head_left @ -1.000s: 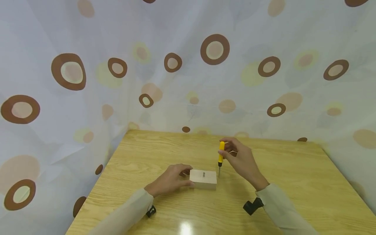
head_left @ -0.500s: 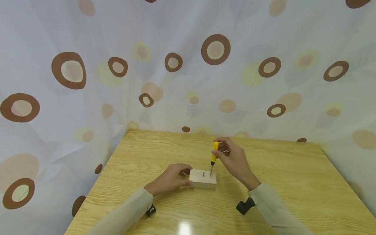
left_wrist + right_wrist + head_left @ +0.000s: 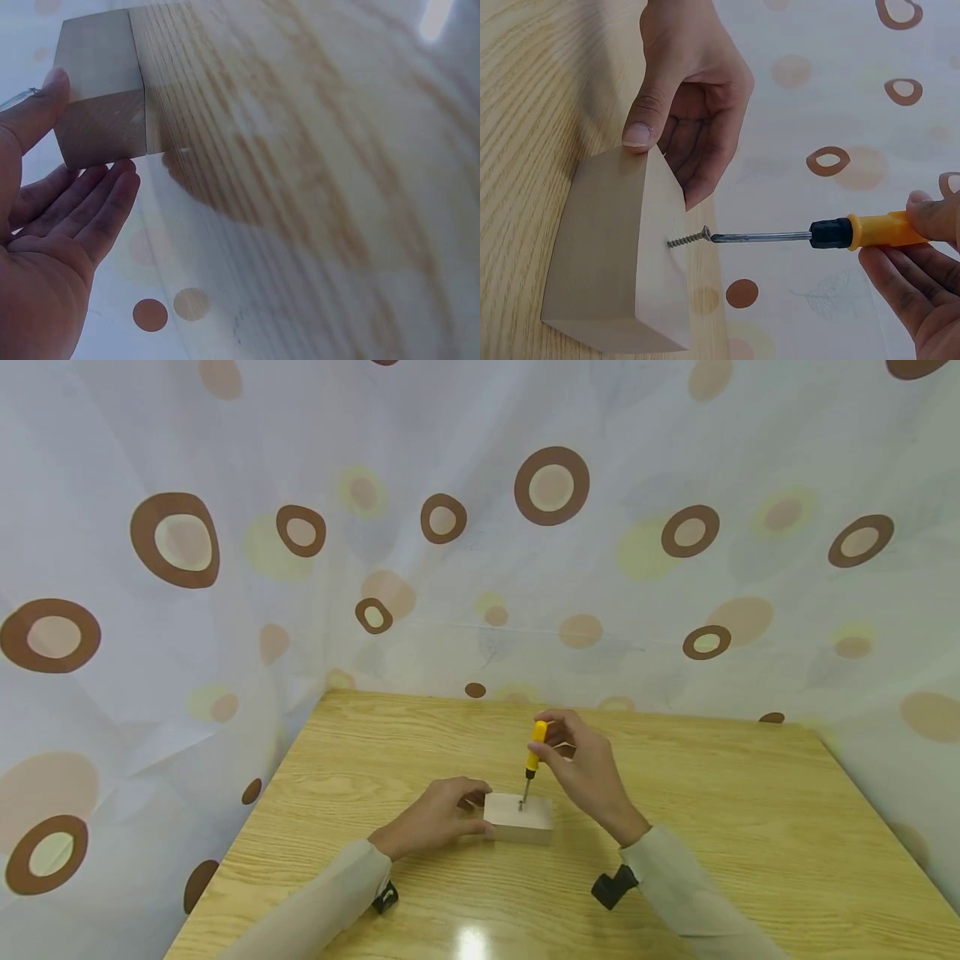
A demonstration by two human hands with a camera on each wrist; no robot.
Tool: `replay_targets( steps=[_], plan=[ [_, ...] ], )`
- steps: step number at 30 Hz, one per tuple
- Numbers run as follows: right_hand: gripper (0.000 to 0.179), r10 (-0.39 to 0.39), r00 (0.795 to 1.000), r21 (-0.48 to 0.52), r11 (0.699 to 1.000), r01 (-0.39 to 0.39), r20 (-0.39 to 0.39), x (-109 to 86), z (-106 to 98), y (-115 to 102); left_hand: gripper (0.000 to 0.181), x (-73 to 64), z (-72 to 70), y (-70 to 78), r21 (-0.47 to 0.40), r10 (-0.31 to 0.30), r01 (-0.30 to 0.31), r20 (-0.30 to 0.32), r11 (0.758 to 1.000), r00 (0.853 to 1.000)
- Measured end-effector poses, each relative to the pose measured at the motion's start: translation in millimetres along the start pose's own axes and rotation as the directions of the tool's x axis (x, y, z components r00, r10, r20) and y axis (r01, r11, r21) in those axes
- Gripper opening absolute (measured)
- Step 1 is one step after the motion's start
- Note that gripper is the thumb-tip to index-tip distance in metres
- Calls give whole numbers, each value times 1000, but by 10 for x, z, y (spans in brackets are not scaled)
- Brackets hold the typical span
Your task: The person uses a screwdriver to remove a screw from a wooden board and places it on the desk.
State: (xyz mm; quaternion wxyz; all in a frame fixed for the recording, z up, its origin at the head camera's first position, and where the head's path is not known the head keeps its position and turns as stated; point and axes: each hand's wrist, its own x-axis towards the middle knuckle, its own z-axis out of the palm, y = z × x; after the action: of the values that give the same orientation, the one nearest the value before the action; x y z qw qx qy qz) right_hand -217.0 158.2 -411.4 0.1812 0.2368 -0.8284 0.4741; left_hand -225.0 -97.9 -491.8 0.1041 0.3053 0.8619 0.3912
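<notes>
A pale wooden block (image 3: 518, 831) lies on the table, and a screw (image 3: 688, 239) stands partly sunk in its top face, most of the thread showing. My left hand (image 3: 435, 818) grips the block's left end between thumb and fingers. With thumb and fingertips my right hand (image 3: 588, 768) pinches the yellow handle of a screwdriver (image 3: 536, 747), held nearly upright above the block. In the right wrist view the screwdriver's tip is right at the screw head. The left wrist view shows the block (image 3: 101, 90) between the thumb and fingers, its screw hidden there.
The wooden table (image 3: 390, 743) has a grained, glossy surface with a bright reflection near the front. Behind it and at both sides hangs a white curtain (image 3: 480, 568) with brown and beige spots. A black wrist camera (image 3: 613, 887) sits under the right sleeve.
My right hand has carried the screwdriver leftward, from beside the block's right end to the screw head. The left hand and the block have stayed in place.
</notes>
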Motion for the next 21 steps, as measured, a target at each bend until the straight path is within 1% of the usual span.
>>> replay_targets(
  steps=[8, 13, 17, 21],
  plan=[
    [36, -12, 1000, -4, 1000, 12, 7, 6, 29, -1, 60, 10, 3, -13, -3, 7, -7, -1, 1000, 1000],
    [36, -65, 997, -11, 998, 66, 33, 13, 36, -10, 61, 11, 6, -16, -1, 20, -20, 0, 1000, 1000],
    [28, -110, 991, 11, 994, 109, 72, 18, 47, -25, 62, -2, 3, -1, 10, 19, -19, 0, 1000, 1000],
    [18, -109, 990, 32, 994, 107, 89, 21, 55, -37, 63, -3, 2, 7, 13, 0, 0, 2, 1000, 1000]
  ],
)
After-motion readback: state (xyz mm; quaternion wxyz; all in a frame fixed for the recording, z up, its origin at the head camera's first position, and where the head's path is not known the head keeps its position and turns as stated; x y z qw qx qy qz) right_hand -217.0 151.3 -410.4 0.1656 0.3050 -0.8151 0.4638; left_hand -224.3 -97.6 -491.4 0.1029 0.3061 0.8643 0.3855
